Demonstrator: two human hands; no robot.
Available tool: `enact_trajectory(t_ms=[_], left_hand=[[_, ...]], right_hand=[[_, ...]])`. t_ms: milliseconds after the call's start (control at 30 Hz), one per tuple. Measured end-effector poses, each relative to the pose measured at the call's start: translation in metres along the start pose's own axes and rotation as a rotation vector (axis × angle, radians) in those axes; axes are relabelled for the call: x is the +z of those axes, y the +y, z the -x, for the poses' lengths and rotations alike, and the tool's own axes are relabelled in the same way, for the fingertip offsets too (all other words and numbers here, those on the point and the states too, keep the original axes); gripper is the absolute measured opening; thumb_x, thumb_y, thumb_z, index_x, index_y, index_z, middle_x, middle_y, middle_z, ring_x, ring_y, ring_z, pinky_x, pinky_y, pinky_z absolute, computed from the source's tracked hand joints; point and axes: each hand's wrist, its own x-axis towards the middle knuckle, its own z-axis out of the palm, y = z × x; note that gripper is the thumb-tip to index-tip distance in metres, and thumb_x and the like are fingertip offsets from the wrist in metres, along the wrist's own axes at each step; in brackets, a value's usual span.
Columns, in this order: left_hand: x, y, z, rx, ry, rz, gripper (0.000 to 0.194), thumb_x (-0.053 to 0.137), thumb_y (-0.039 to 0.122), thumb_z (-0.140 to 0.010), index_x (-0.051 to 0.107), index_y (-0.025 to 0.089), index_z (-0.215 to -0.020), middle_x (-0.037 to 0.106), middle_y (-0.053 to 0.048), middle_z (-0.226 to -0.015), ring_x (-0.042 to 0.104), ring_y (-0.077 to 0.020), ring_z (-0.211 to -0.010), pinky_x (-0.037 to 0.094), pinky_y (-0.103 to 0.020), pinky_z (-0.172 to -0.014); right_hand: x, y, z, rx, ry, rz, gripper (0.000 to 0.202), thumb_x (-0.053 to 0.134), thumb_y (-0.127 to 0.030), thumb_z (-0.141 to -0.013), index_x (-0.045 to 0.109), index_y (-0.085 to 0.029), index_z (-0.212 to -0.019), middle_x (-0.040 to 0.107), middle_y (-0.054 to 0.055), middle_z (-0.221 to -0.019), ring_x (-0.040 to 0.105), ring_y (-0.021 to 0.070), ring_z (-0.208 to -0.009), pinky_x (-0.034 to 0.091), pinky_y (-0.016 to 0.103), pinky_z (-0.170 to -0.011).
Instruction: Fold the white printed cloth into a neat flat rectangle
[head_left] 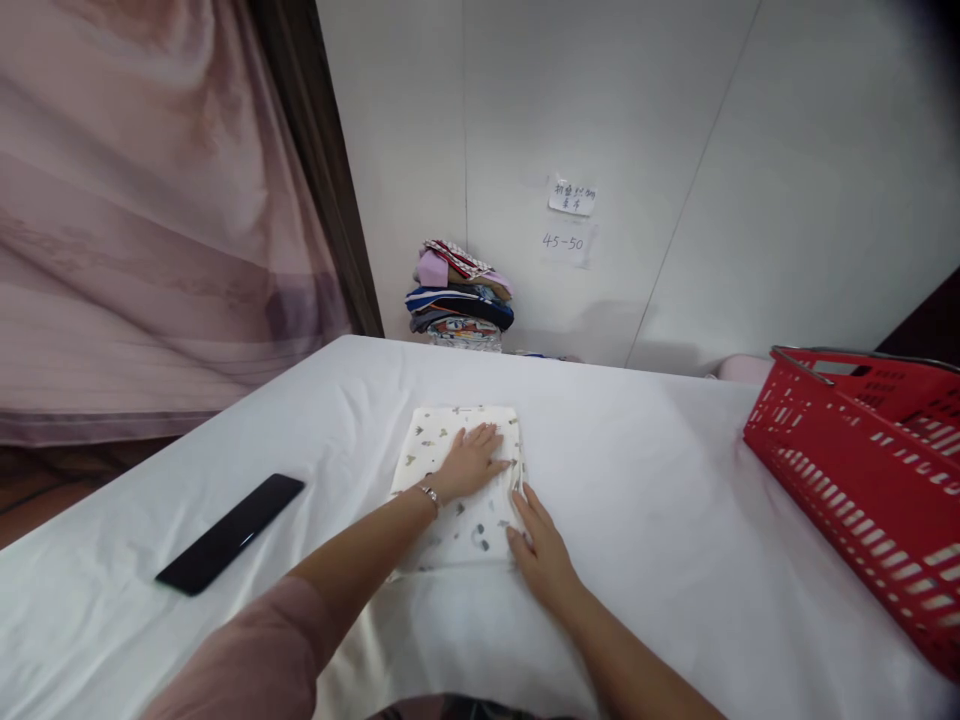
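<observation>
A folded white cloth with small printed motifs [480,535] lies flat on the white-covered table [637,520]. My left hand [469,465], with a bracelet at its wrist, rests palm down on the upper middle of the cloth, fingers apart and holding nothing. Along the cloth's right edge lies my right hand [541,545]; its fingers are stretched out and touch the edge, and the thumb sits on the cloth. Some layered folds show at that right edge beside the fingertips.
A black phone [231,533] lies on the table's left side. On the right stands a red plastic basket [862,490]. Behind the table's far edge is a stack of folded clothes [460,295], against a wall [600,100] with paper notes [572,197]. A pink curtain [150,200] hangs at left.
</observation>
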Motion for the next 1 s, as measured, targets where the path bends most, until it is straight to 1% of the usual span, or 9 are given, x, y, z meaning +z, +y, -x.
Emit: enact_trajectory(t_ms=[100,200,367,433,533,700,867,933,1000], left_hand=[[0.007,0.0,0.015,0.005,0.011,-0.041,0.057,0.027,0.054,-0.088,0.034,0.025,-0.137,0.023,-0.004,-0.148,0.016,-0.0235,-0.136,0.009,-0.047,-0.109],[0.011,0.001,0.016,-0.014,0.015,-0.049,0.057,0.026,0.054,-0.089,0.034,0.025,-0.137,0.023,-0.004,-0.148,0.017,-0.0241,-0.136,0.01,-0.048,-0.109],[0.006,0.008,0.015,-0.041,-0.018,-0.013,0.056,0.03,0.053,-0.088,0.034,0.026,-0.137,0.023,-0.004,-0.148,0.017,-0.024,-0.136,0.011,-0.049,-0.109],[0.006,0.016,0.018,-0.055,-0.012,-0.012,0.055,0.03,0.051,-0.088,0.034,0.025,-0.137,0.024,-0.005,-0.148,0.017,-0.0245,-0.136,0.011,-0.05,-0.109],[0.01,0.029,0.022,-0.052,0.016,-0.03,0.052,0.031,0.045,-0.089,0.034,0.023,-0.137,0.026,-0.006,-0.147,0.017,-0.025,-0.136,0.01,-0.051,-0.109],[0.019,0.041,0.02,-0.057,0.027,-0.025,0.052,0.029,0.042,-0.09,0.034,0.021,-0.137,0.026,-0.007,-0.147,0.017,-0.0246,-0.136,0.008,-0.052,-0.109],[0.011,0.037,0.02,-0.051,-0.024,0.033,0.052,0.031,0.044,-0.089,0.034,0.023,-0.137,0.026,-0.006,-0.147,0.017,-0.0236,-0.136,0.01,-0.051,-0.109],[0.003,0.03,0.025,-0.04,-0.052,0.05,0.051,0.033,0.045,-0.088,0.037,0.025,-0.135,0.027,-0.005,-0.147,0.018,-0.0238,-0.136,0.011,-0.05,-0.109],[-0.005,0.021,0.034,-0.061,-0.029,0.021,0.05,0.037,0.045,-0.086,0.041,0.025,-0.132,0.028,-0.005,-0.146,0.019,-0.0248,-0.136,0.01,-0.051,-0.109]], right_hand=[[0.0,0.0,0.0,0.015,-0.012,0.007,0.049,0.043,-0.028,-0.087,0.038,-0.026,-0.136,0.028,0.003,-0.146,0.027,0.0208,-0.133,0.03,0.04,-0.107],[-0.001,0.0,0.0,0.013,-0.028,0.034,0.05,0.041,-0.029,-0.088,0.036,-0.025,-0.137,0.028,0.004,-0.146,0.027,0.0201,-0.133,0.031,0.039,-0.106],[-0.005,-0.009,0.0,-0.154,0.06,0.196,0.054,0.04,-0.027,-0.088,0.027,-0.023,-0.141,0.018,0.005,-0.149,0.017,0.0233,-0.136,0.026,0.044,-0.108],[-0.007,-0.013,-0.001,-0.209,0.029,0.265,0.051,0.039,-0.028,-0.089,0.03,-0.023,-0.14,0.023,0.006,-0.148,0.018,0.0248,-0.136,0.026,0.047,-0.107],[-0.011,-0.016,-0.002,-0.186,-0.05,0.32,0.047,0.037,-0.029,-0.091,0.036,-0.024,-0.137,0.032,0.006,-0.144,0.025,0.0248,-0.134,0.027,0.047,-0.105],[-0.014,-0.017,-0.003,-0.146,-0.087,0.362,0.047,0.036,-0.031,-0.09,0.038,-0.022,-0.136,0.032,0.006,-0.144,0.028,0.0251,-0.132,0.027,0.046,-0.104],[-0.017,-0.025,-0.002,-0.112,-0.093,0.454,0.043,0.037,-0.031,-0.089,0.045,-0.023,-0.131,0.037,0.007,-0.142,0.032,0.0264,-0.129,0.023,0.049,-0.103],[-0.021,-0.026,0.0,-0.1,-0.09,0.484,0.041,0.038,-0.033,-0.089,0.048,-0.023,-0.127,0.041,0.008,-0.139,0.034,0.0275,-0.128,0.021,0.052,-0.103],[-0.025,-0.027,0.0,-0.085,-0.085,0.5,0.04,0.038,-0.034,-0.089,0.05,-0.023,-0.125,0.044,0.008,-0.136,0.036,0.0286,-0.127,0.019,0.054,-0.103]])
